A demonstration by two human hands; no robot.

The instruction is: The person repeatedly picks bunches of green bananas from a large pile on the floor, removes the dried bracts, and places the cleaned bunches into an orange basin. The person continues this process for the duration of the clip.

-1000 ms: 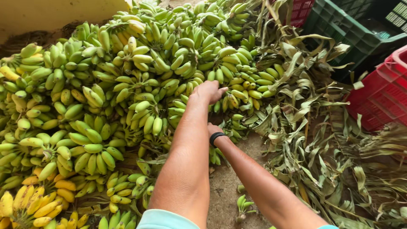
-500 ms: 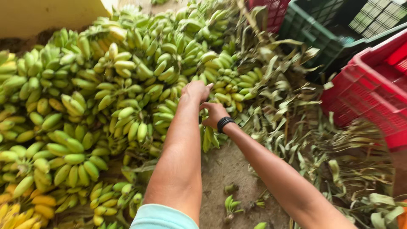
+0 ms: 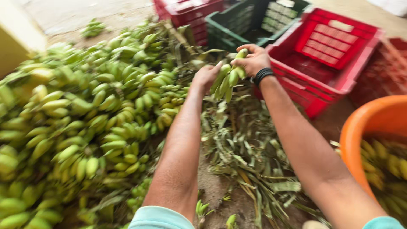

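Head view: both hands (image 3: 231,70) around banana bunch (image 3: 227,79).

Both bare forearms stretch forward and upward from pale turquoise sleeves, converging so that the hands sit close together. The left hand (image 3: 206,76) is turned thumb-side up with its fingers curled shut, gripping at the fingertips. The right hand (image 3: 253,59), a black band around its wrist (image 3: 263,75), is slightly higher and just to the right, its fingers bent inward and pinched toward the left hand's fingertips.
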